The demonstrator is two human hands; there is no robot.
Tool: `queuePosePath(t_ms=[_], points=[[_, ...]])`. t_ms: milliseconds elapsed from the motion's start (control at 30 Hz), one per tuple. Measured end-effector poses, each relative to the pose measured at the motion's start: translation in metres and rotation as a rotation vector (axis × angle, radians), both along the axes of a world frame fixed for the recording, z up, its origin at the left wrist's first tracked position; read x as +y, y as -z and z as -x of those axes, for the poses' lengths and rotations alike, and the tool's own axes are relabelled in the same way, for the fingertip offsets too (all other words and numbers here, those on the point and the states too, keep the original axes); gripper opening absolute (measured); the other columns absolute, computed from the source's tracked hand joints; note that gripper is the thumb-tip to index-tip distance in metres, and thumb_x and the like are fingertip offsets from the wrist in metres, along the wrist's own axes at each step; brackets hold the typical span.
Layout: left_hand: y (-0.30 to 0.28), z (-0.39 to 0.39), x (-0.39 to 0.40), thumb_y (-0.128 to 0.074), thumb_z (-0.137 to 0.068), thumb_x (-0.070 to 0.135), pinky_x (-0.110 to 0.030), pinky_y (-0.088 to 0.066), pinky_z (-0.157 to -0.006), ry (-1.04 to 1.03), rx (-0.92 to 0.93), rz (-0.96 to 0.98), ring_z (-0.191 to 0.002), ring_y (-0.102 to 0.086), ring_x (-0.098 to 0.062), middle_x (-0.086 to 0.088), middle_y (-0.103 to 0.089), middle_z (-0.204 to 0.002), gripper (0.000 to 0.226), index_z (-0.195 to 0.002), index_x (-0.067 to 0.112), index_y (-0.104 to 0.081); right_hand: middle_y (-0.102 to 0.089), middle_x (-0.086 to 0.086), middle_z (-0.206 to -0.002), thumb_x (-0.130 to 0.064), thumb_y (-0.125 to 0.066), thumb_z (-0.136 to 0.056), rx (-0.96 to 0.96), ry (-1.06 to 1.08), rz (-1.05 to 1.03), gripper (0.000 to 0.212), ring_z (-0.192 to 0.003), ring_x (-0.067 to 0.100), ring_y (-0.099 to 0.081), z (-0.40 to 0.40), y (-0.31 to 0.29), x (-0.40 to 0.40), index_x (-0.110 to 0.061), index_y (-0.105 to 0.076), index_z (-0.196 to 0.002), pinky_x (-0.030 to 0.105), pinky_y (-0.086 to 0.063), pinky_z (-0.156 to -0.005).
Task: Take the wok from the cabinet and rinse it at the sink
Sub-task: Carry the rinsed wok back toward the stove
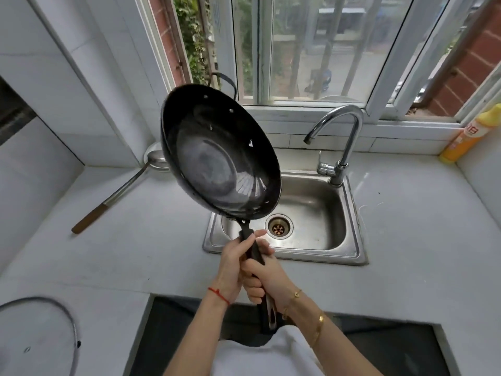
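Above the sink's (349,253) left edge, the wok (219,156) tilts up beyond both hands, left hand (233,270) and right hand (264,278) wrapped around its handle, faucet (344,137) off to the right.

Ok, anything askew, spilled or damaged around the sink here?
Nothing spilled or broken. The wok is tilted steeply above the sink, held by both hands on its handle. The tap shows no running water.

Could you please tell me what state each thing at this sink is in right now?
wok: tilted, held above the sink
left hand: grips the handle
right hand: grips the handle
tap: no water running
sink: no standing water
ladle: lying on counter
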State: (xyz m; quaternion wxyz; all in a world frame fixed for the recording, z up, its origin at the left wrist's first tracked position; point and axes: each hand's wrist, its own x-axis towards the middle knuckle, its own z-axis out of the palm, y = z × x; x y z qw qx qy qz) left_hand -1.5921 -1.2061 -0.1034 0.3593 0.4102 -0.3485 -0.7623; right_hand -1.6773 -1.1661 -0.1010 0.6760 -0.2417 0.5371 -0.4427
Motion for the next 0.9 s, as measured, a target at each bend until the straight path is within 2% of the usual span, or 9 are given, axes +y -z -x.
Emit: queuePosePath(t_ms=[67, 167, 400, 533, 733, 833, 900], points=[[-0.003, -0.01, -0.001, -0.054, -0.092, 0.02, -0.034, -0.052, -0.084, 0.025, -0.002, 0.039, -0.086, -0.066, -0.024, -0.015, -0.066, -0.087, 0.03, -0.114, 0.002, -0.065, -0.036, 0.004, -0.045, -0.003, -0.048, -0.086, 0.123, -0.018, 0.007, 0.015, -0.035, 0.016, -0.036, -0.011, -0.004, 0.003, -0.009, -0.042, -0.075, 0.021, -0.035, -0.036], [-0.004, -0.027, -0.002, -0.055, -0.091, 0.011, -0.035, -0.051, -0.085, 0.051, 0.016, 0.05, -0.086, -0.065, -0.025, -0.015, -0.065, -0.085, 0.025, -0.112, 0.0, -0.063, -0.039, 0.005, -0.044, -0.002, -0.049, -0.085, 0.255, -0.011, 0.049, 0.014, -0.035, 0.019, -0.038, -0.028, -0.013, 0.007, -0.007, -0.046, -0.072, 0.023, -0.038, -0.036], [-0.018, -0.058, -0.003, -0.058, -0.079, 0.015, -0.034, -0.051, -0.084, 0.194, 0.079, 0.084, -0.082, -0.065, -0.023, -0.012, -0.069, -0.077, 0.027, -0.103, 0.003, -0.059, -0.041, -0.002, -0.038, 0.001, -0.049, -0.084, 0.366, 0.082, 0.088, 0.021, -0.03, 0.015, -0.04, -0.066, -0.034, 0.017, -0.008, -0.045, -0.065, 0.02, -0.038, -0.033], [-0.027, -0.065, 0.004, -0.057, -0.079, 0.014, -0.029, -0.054, -0.08, 0.291, 0.105, 0.13, -0.081, -0.065, -0.021, -0.01, -0.068, -0.076, 0.025, -0.099, 0.0, -0.059, -0.043, -0.003, -0.037, 0.0, -0.051, -0.084, 0.425, 0.195, 0.125, 0.017, -0.029, 0.015, -0.041, -0.081, -0.04, 0.031, -0.008, -0.047, -0.07, 0.021, -0.039, -0.033], [-0.04, -0.05, 0.022, -0.056, -0.081, 0.011, -0.039, -0.05, -0.088, 0.479, 0.163, 0.162, -0.085, -0.062, -0.028, -0.01, -0.065, -0.074, 0.017, -0.096, 0.004, -0.061, -0.045, -0.002, -0.037, 0.001, -0.051, -0.085, 0.484, 0.41, 0.155, 0.001, -0.027, 0.017, -0.043, -0.082, -0.055, 0.063, 0.0, -0.051, -0.085, 0.021, -0.039, -0.032], [-0.045, -0.032, 0.038, -0.056, -0.082, 0.01, -0.039, -0.051, -0.086, 0.589, 0.19, 0.174, -0.082, -0.063, -0.027, -0.007, -0.064, -0.071, 0.014, -0.094, 0.007, -0.064, -0.048, -0.006, -0.039, -0.002, -0.053, -0.086, 0.551, 0.531, 0.108, 0.008, -0.028, 0.013, -0.048, -0.074, -0.059, 0.083, 0.002, -0.053, -0.094, 0.02, -0.039, -0.032], [-0.045, -0.017, 0.051, -0.056, -0.083, 0.009, -0.042, -0.049, -0.089, 0.665, 0.19, 0.174, -0.082, -0.063, -0.029, -0.007, -0.063, -0.071, 0.016, -0.095, 0.008, -0.065, -0.051, -0.002, -0.042, -0.003, -0.055, -0.085, 0.587, 0.618, 0.074, 0.01, -0.028, 0.015, -0.051, -0.067, -0.059, 0.098, 0.003, -0.055, -0.093, 0.02, -0.039, -0.032]])
